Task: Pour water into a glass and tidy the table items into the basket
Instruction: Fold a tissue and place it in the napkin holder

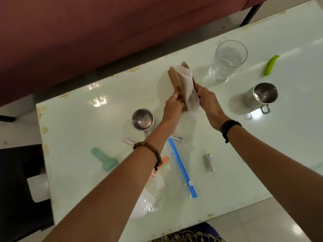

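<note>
A brown napkin holder (175, 81) with white tissue (187, 84) between its two sides stands in the middle of the pale table (78, 119). My left hand (173, 105) grips its near left side and my right hand (207, 100) grips its near right side. A clear glass (227, 61) with water in it stands to the right of the holder. Two steel cups rest on the table, one (264, 96) at the right and a smaller one (142, 119) beside my left forearm. No basket is in view.
Near the front lie a zip bag with a blue slider (181, 167), three batteries (178, 138) (210, 162) (128, 141), a mint green clip (104, 159) and a white lid (143, 205). A lime green clip (271, 65) lies far right. A maroon sofa (87, 32) sits behind.
</note>
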`<action>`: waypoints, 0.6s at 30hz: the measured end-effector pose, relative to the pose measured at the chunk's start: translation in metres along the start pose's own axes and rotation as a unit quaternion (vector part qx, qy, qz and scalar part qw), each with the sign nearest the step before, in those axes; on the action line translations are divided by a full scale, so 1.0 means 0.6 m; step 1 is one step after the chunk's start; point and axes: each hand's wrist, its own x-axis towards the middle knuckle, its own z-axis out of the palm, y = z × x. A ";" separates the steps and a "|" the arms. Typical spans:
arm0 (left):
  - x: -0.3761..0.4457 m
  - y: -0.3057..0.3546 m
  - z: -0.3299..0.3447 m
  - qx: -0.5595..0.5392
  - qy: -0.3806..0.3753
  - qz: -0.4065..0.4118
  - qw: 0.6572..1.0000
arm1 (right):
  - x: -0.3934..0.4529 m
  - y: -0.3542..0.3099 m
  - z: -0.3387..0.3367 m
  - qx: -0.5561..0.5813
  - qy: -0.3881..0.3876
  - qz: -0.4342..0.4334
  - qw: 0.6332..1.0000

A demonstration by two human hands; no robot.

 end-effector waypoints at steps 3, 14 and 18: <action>-0.004 0.013 -0.004 0.061 -0.019 0.012 0.998 | 0.005 -0.008 -0.004 -0.039 -0.020 0.000 0.999; -0.207 -0.146 -0.045 0.106 0.178 0.113 0.972 | -0.172 0.088 -0.003 -0.076 0.086 -0.028 0.993; -0.282 -0.238 -0.063 0.188 0.157 0.102 0.964 | -0.262 0.141 -0.003 -0.140 0.025 -0.002 0.990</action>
